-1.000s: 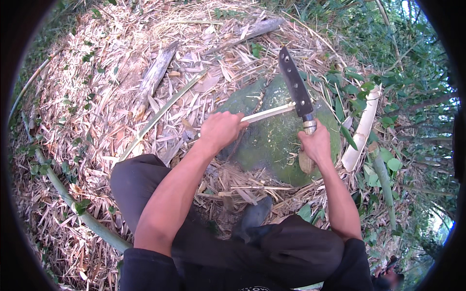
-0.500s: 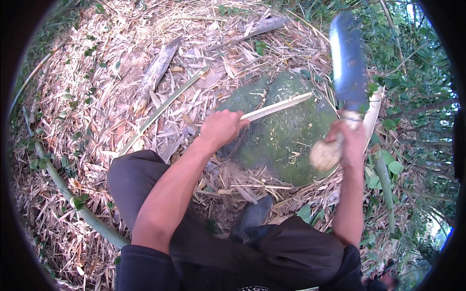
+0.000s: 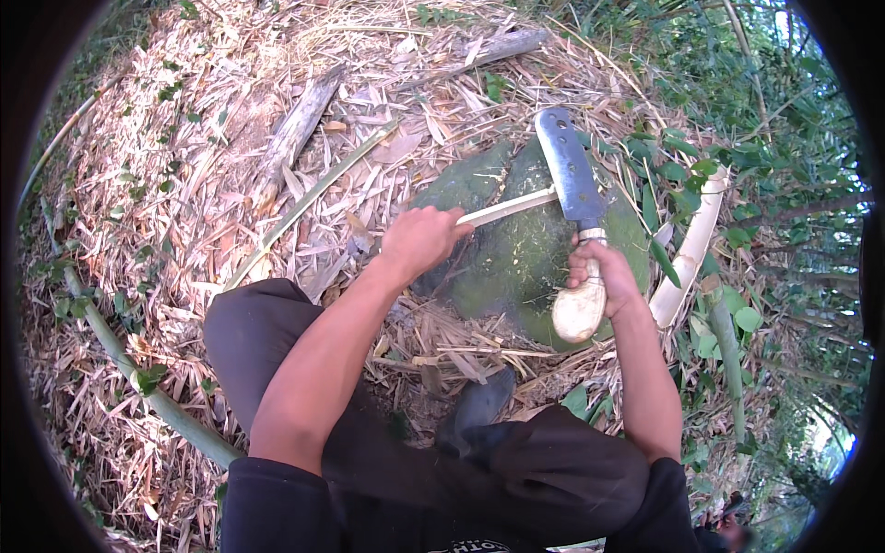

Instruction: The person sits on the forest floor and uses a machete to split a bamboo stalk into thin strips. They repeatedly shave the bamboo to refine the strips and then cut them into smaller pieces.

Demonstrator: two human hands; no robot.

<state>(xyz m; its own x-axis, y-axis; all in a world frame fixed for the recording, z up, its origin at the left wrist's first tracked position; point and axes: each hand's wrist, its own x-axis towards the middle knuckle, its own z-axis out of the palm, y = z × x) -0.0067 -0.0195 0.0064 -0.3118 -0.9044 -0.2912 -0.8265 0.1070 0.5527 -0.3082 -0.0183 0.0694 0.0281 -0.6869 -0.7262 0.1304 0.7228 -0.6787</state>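
Observation:
My left hand [image 3: 421, 241] is closed round the near end of a pale split bamboo strip [image 3: 509, 207]. The strip lies slanting over a mossy green rock [image 3: 516, 267]. In my right hand [image 3: 604, 272] is a machete [image 3: 569, 166] with a broad dark blade, a row of holes along it and a thick pale handle [image 3: 581, 309]. The blade points away from me and its edge meets or overlaps the strip's far end; whether it has cut in I cannot tell.
To the right of the rock lies a pale split bamboo piece [image 3: 691, 244], near a green bamboo pole [image 3: 728, 359]. Another pole [image 3: 157, 396] runs along the left. A weathered log [image 3: 304, 120] and a long green strip [image 3: 313, 198] lie on dry leaves. Foliage borders the right.
My right hand has brought the machete down and to the left, from the raised position to the strip's far end. My left hand keeps its hold in nearly the same place.

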